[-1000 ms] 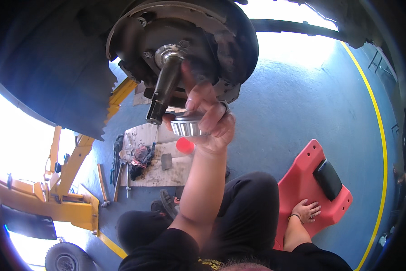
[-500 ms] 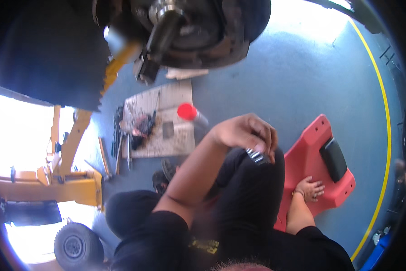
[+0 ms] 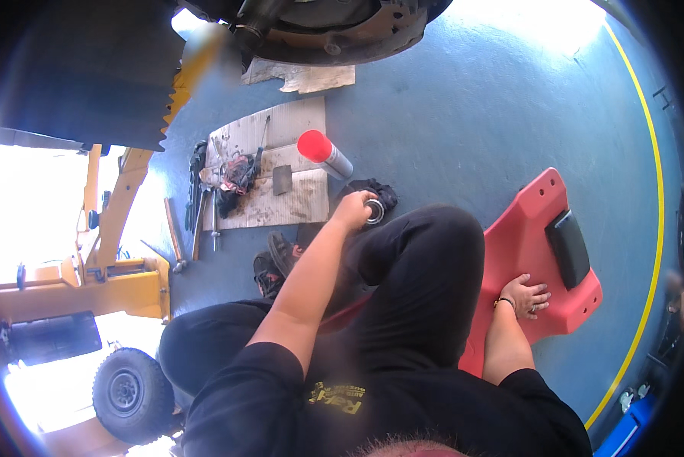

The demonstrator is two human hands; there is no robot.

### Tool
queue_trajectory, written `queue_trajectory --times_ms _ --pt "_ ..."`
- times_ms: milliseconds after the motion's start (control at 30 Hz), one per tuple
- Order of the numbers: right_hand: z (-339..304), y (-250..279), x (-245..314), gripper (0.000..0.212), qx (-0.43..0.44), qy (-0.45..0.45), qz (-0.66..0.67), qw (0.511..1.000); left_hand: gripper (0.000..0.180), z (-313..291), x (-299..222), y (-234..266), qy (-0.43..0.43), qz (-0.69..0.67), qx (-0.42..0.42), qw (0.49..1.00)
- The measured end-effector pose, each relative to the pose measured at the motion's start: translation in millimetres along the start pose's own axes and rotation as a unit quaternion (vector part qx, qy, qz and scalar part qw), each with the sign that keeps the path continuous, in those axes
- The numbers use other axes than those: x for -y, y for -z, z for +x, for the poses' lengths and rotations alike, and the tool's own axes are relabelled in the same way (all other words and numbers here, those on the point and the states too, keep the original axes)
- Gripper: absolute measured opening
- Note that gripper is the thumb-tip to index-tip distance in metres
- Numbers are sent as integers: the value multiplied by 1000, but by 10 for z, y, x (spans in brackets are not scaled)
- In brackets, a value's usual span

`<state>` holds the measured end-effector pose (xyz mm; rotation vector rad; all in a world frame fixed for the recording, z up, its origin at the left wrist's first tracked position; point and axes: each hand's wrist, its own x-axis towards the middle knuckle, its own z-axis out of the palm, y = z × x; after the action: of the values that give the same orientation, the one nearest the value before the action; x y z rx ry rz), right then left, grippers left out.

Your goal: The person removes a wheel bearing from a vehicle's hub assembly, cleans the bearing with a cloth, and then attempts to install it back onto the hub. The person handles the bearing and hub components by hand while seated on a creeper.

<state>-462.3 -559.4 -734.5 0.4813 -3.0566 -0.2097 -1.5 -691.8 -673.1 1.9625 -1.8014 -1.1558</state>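
Note:
My left hand (image 3: 353,211) is closed on a shiny round roller bearing (image 3: 374,212), low beside my bent left knee. Against it on the floor is a bunched black item, perhaps a glove or cloth (image 3: 384,192), partly hidden by the hand. Just beyond stands a spray can (image 3: 331,158) with a red cap. My right hand (image 3: 525,298) lies flat with fingers spread on a red mechanic's creeper (image 3: 526,236), beside its black headrest (image 3: 567,250), and holds nothing.
Stained cardboard (image 3: 300,206) at left bears a dirty rag (image 3: 239,174) and several tools. A hammer (image 3: 176,240) lies farther left. Overhead at the top hangs a dark wheel hub assembly (image 3: 334,38). Yellow machinery (image 3: 75,297) and a tyre (image 3: 127,392) stand at left.
My left hand has moved from above my knee, forward and left, down to the floor by the black item, still gripping the bearing. My right hand stays on the creeper.

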Motion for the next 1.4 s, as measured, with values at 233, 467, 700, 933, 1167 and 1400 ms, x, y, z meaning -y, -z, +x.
queue_trajectory --times_ms 233,467,700,933,1167,1400 --pt "-16 53 9 72 13 -1 2 1000 30 -72 481 -8 -9 117 -83 990" --pt "-24 75 9 72 -4 10 -4 1000 43 -158 1145 385 249 -150 -264 920" --pt "-9 46 11 71 1 2 -11 1000 44 85 796 729 243 164 -532 794" --pt "-14 56 11 70 14 -4 -28 1000 49 -525 -1251 2598 -121 -45 -759 638" --pt "-11 57 6 71 11 0 -24 1000 39 -1296 -3520 3225 -131 348 -276 887" --pt "-20 64 6 70 7 3 -30 1000 29 -964 -3954 2917 -72 723 -192 660"
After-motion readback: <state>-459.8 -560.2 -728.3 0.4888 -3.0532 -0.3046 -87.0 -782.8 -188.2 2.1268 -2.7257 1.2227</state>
